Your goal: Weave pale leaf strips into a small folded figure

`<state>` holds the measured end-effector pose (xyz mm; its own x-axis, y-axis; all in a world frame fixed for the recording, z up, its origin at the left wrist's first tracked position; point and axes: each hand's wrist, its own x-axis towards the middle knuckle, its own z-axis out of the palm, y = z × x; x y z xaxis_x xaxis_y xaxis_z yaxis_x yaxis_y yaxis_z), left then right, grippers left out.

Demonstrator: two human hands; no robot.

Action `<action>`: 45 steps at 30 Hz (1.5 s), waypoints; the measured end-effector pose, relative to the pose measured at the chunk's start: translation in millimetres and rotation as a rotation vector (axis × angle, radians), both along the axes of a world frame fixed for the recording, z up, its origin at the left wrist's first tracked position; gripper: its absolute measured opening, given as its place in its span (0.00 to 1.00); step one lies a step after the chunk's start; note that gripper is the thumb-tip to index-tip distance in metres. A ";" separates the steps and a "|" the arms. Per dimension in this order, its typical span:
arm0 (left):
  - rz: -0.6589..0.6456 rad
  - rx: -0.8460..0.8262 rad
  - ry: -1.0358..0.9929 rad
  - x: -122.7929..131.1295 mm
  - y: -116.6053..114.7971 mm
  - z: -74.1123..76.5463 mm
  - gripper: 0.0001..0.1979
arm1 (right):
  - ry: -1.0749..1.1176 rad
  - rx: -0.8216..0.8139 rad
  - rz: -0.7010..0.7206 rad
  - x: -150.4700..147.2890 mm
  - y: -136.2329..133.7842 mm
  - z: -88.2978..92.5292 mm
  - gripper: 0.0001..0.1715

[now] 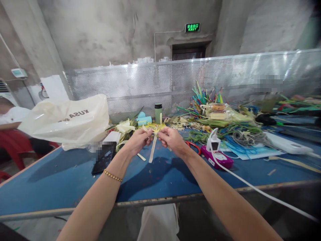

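Observation:
Both hands are raised over the blue table (75,180), close together, pinching pale flat plant strips (152,150) that look like dried leaf. My left hand (140,140) grips the strips from the left, fingers closed. From the other side my right hand (170,138) pinches the same piece with thumb and forefinger. One strip end hangs down between the hands and another stands up above them. How the strips cross is too small to make out. Below my left hand a short loose strip (141,157) is visible.
A phone (104,157) and a large cream plastic bag (67,122) are at left. Behind my hands stands a green bottle (158,113). Red-handled scissors (194,146), a purple power strip (217,159) with a white cable and coloured cords (233,132) lie right. A perforated metal screen (125,87) runs behind.

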<state>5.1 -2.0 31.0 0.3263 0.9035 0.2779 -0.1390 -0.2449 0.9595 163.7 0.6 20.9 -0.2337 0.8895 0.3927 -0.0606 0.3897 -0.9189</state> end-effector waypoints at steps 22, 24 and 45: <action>0.112 -0.035 -0.011 4.1 2.7 -5.0 0.16 | -0.253 0.084 -0.032 7.6 3.2 -0.7 0.04; 0.107 -0.050 -0.018 4.3 2.7 -4.6 0.16 | -0.291 0.109 -0.058 8.2 4.6 -1.7 0.04; 0.077 -0.138 -0.105 2.4 4.0 -6.2 0.21 | -0.242 0.125 -0.127 2.4 -8.2 4.6 0.11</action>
<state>7.5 1.9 24.8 0.2299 0.9567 0.1786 -0.2260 -0.1260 0.9659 166.1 -7.6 25.6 -0.2240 0.8657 0.4476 0.2105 0.4914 -0.8451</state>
